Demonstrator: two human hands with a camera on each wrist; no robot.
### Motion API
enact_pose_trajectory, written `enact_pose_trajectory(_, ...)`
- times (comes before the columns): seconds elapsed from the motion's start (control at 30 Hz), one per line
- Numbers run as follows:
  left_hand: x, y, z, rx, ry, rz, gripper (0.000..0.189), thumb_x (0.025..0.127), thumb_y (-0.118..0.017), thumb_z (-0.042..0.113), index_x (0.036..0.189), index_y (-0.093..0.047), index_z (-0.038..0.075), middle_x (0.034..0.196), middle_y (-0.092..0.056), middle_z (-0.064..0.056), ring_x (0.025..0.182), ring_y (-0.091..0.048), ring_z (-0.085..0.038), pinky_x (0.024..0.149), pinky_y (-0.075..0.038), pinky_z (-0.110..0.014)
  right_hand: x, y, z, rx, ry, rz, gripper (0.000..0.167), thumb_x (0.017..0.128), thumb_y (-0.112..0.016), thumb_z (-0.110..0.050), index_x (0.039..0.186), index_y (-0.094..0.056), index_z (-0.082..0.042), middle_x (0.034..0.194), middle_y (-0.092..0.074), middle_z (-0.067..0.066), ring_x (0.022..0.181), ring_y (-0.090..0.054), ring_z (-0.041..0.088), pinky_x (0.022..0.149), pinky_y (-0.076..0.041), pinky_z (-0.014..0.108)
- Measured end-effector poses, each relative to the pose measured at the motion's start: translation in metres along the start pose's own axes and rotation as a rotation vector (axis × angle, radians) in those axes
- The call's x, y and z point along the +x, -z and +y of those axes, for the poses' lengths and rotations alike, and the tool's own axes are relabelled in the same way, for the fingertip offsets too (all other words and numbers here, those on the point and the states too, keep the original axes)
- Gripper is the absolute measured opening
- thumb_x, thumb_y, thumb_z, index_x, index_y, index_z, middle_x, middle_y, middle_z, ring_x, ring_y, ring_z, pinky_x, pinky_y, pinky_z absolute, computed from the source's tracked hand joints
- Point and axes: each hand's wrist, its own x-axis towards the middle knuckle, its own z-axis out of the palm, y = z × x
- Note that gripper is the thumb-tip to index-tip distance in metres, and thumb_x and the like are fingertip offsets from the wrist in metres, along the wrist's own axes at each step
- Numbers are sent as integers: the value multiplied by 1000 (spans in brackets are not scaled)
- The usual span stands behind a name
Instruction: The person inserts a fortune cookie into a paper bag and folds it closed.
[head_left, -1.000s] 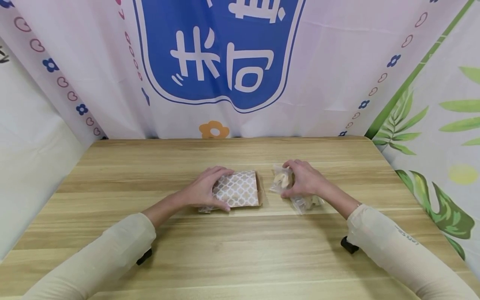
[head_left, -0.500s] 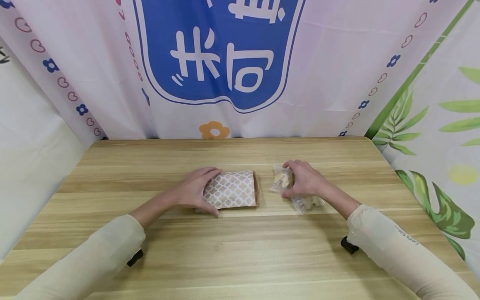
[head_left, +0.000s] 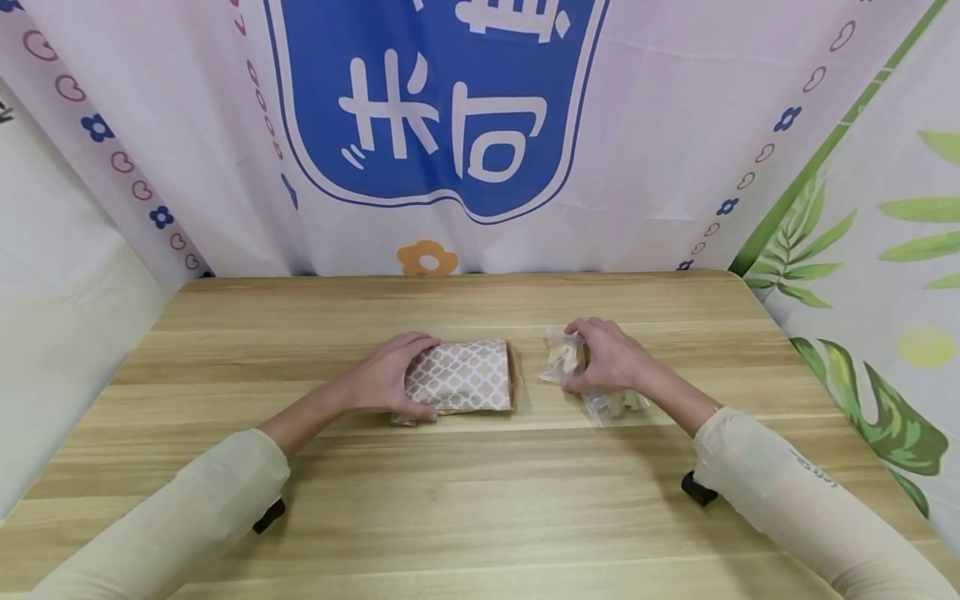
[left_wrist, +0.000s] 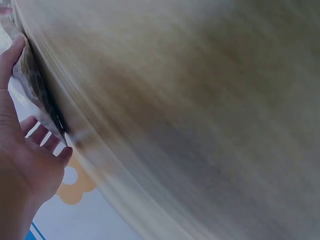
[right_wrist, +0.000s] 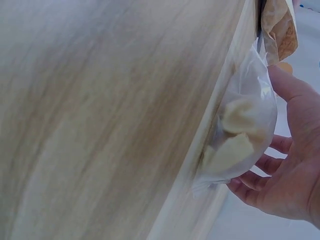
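Spanning the left end of a patterned paper bag (head_left: 465,377), the left hand (head_left: 386,375) holds it between thumb and fingers, the thumb along the near edge and the fingers at the far one. The bag lies flat on the bench (head_left: 480,500), and being held only at that end leaves its right end uncovered, facing the other hand; the spread across its width likely stops such soft paper from twisting or sliding. To the right, apart from the bag, the right hand (head_left: 615,358) grips a clear packet (head_left: 561,358) of pale pieces (right_wrist: 230,152), thumb on the near side and fingers beyond. That wide hold seems suited to thin plastic around contents that may be brittle. More clear plastic (head_left: 611,407) shows on the near side of the right hand, which hides whether it belongs to the same packet or to a second one. Both hands reach in from the outer sides, so neither blocks the space between bag and packet.
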Motion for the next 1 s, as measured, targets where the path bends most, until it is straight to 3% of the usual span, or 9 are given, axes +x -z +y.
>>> enact_pose_trajectory(0.7, -4, 0, -2, -120, -9, 61, 99, 69, -95, 41, 144, -50, -6, 144, -56, -22, 134, -51, -41, 114, -41, -58, 2, 0, -4, 61, 39, 25, 84, 73, -93, -32, 140, -54, 1, 133, -59, 22, 118, -59, 38, 99, -52, 59)
enact_pose_trajectory(1.0, -4, -1, -1, -142, 12, 59, 101, 68, -96, 40, 146, -50, -4, 146, -55, -20, 137, -50, -39, 116, -40, -56, 1, 1, -7, 133, 93, 63, 83, 73, -95, -25, 140, -55, 3, 123, -60, 19, 111, -59, 35, 93, -55, 52)
